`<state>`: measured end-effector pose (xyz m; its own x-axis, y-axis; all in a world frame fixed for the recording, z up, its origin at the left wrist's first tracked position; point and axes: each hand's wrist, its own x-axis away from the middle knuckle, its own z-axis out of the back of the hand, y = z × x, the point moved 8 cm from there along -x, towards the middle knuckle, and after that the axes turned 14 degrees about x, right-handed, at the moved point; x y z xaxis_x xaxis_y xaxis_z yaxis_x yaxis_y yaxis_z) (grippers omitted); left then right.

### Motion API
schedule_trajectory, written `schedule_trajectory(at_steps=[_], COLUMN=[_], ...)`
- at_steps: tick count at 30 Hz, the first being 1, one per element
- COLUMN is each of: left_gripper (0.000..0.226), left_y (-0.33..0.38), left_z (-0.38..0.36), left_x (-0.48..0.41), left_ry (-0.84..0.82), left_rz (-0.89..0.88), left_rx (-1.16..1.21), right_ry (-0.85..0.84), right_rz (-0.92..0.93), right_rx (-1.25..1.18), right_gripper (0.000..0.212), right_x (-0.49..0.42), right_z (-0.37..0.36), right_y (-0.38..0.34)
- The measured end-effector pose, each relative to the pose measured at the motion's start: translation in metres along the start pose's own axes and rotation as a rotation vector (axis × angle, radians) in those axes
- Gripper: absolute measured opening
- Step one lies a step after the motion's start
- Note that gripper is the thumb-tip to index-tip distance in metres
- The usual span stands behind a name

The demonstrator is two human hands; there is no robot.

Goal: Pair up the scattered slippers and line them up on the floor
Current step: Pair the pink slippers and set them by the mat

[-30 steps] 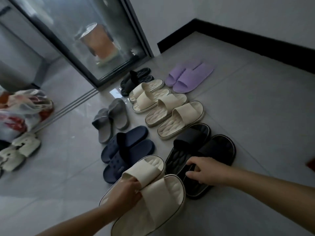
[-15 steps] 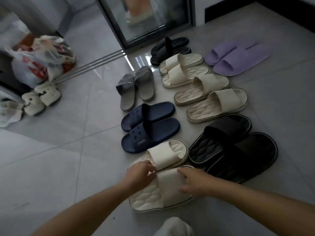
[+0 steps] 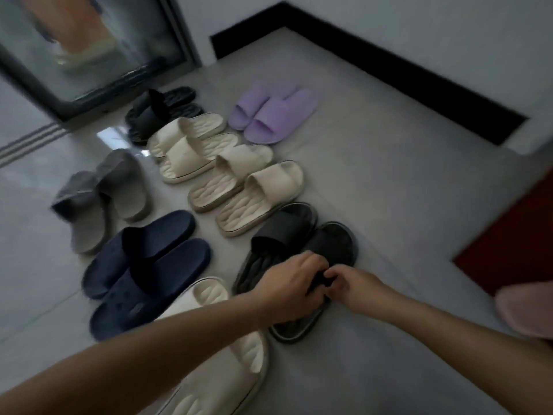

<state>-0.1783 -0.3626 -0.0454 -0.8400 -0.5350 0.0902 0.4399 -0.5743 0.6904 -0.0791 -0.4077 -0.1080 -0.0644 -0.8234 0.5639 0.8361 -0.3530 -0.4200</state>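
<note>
Slippers lie paired in two rows on the grey floor. A black pair (image 3: 284, 230) lies nearest on the right, and both my hands meet at its heel end. My left hand (image 3: 288, 287) curls over the heels of the black slippers. My right hand (image 3: 354, 287) pinches the heel edge of the right black slipper (image 3: 335, 244). A cream pair (image 3: 209, 363) lies under my left forearm. Farther off lie a navy pair (image 3: 143, 265), a grey pair (image 3: 98, 199), two cream pairs (image 3: 185, 145) (image 3: 248, 190), a purple pair (image 3: 269, 115) and a ridged black pair (image 3: 161, 110).
A glass door (image 3: 89, 40) stands at the back left with its floor track beside it. A black baseboard (image 3: 389, 70) runs along the wall. A red mat (image 3: 514, 235) and a pink object (image 3: 526, 310) lie at the right edge.
Both hands have left the near cream pair and moved right to the heels of the black pair. The view has swung to the right.
</note>
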Motion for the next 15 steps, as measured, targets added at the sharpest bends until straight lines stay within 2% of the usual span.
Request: schedule_trajectory(at_steps=[3,8,11,15], left_gripper=[0.040,0.045,0.046,0.044], left_y=[0.052,0.152,0.203,0.235], left_z=[-0.033,-0.108,-0.150,-0.203], left_x=[-0.068,-0.141,-0.160,-0.183], left_ry=[-0.037,-0.168,-0.268,-0.407], left_rz=[-0.151,-0.200,-0.272,-0.187], left_rx=[0.031,0.078,0.008,-0.081], right_ry=[0.141,0.323,0.398,0.455], right_rz=[-0.202,-0.513,-0.615,-0.731], right_rx=[-0.080,-0.205,-0.213,-0.098], right_gripper=[0.032,0.029,0.031,0.031], right_x=[0.047,0.149,0.192,0.230], right_z=[0.026,0.049,0.056,0.063], right_y=[0.086,0.213,0.266,0.320])
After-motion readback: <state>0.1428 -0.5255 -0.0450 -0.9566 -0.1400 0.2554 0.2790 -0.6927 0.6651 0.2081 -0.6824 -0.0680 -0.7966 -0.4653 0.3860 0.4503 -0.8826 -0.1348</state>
